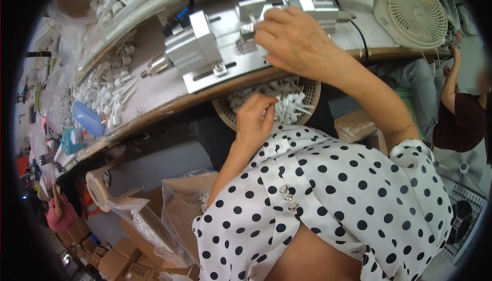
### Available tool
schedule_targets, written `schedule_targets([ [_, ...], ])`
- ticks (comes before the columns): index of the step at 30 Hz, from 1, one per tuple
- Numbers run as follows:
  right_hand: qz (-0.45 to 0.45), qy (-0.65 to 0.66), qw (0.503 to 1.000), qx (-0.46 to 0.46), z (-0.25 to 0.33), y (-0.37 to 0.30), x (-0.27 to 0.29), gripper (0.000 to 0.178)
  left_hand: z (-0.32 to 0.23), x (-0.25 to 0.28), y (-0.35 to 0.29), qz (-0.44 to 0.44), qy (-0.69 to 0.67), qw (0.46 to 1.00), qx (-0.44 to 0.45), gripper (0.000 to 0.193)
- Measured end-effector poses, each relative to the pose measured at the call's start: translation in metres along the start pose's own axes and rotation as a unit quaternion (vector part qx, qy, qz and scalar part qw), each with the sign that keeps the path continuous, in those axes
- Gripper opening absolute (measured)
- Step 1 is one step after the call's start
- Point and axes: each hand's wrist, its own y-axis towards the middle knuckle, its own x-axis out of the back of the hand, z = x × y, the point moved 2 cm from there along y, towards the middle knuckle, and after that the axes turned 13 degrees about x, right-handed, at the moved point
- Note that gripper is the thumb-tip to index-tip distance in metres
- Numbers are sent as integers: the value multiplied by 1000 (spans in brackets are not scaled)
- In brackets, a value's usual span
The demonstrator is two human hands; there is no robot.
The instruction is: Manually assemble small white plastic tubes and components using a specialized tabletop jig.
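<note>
My right hand (pixel 294 40) is at the silver metal fixture (pixel 192 53) on the bench, its bent fingers closed over the middle of the fixture. Whatever lies between those fingertips is hidden behind the hand. My left hand (pixel 254 119) hovers over a round beige basket (pixel 223 113) in front of the bench edge, thumb and fingers pinched together. Small white plastic parts with stems (pixel 293 107) fill the basket, some right beside the left fingertips. Whether one of them is in the pinch cannot be made out.
A beige fan (pixel 416 14) stands at the bench's right. More white parts (pixel 105 94) lie heaped on the left, near a blue plastic holder (pixel 88 118). Open cardboard boxes (pixel 187 199) with plastic liners sit below left. A person in dark clothing (pixel 461 119) sits at far right.
</note>
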Motion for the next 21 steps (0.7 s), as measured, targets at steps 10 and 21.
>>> schedule_targets([
  [10,-69,54,996,6,10,-15,1,17,38,19,-47,-17,39,991,126,10],
  [21,74,299,941,-140,107,-118,-47,33,66,5,-65,55,109,980,155,10],
])
